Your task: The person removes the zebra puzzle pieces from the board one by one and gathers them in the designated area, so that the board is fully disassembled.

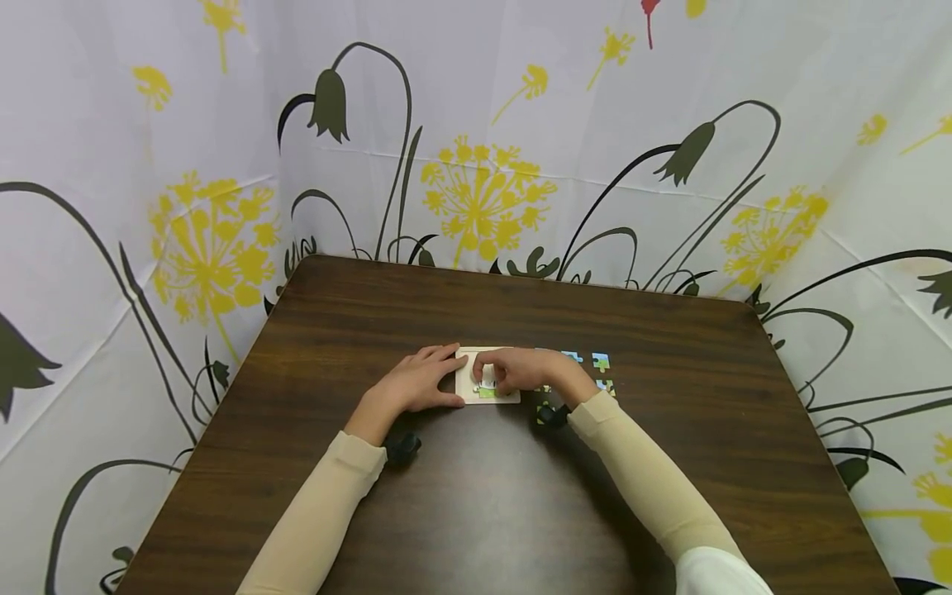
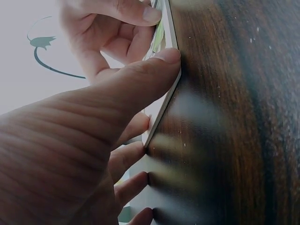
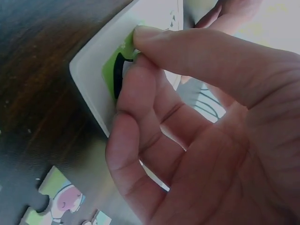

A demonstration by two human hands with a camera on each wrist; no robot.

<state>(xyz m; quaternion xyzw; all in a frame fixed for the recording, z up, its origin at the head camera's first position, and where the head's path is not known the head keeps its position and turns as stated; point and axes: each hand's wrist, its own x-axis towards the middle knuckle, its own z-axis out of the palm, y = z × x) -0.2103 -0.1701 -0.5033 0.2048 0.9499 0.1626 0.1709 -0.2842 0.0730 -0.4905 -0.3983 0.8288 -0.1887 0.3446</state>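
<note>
A white puzzle tray [image 1: 463,387] lies on the table, with a few joined picture pieces [image 1: 487,393] showing green along its near side. My left hand [image 1: 416,382] spans the tray's left end, fingers spread; its thumb [image 2: 161,58] rests at the near corner. Bent over the tray, my right hand [image 1: 518,369] pinches a green-and-black puzzle piece [image 3: 110,70] between thumb and forefinger, low against the tray floor. Its other fingers are curled, and they hide part of the piece.
Several loose puzzle pieces lie right of the tray, among them a blue-and-green piece [image 1: 601,361] and a piece with a pink face [image 3: 69,199]. The brown wooden table [image 1: 476,496] runs back to a flower-printed curtain [image 1: 476,99].
</note>
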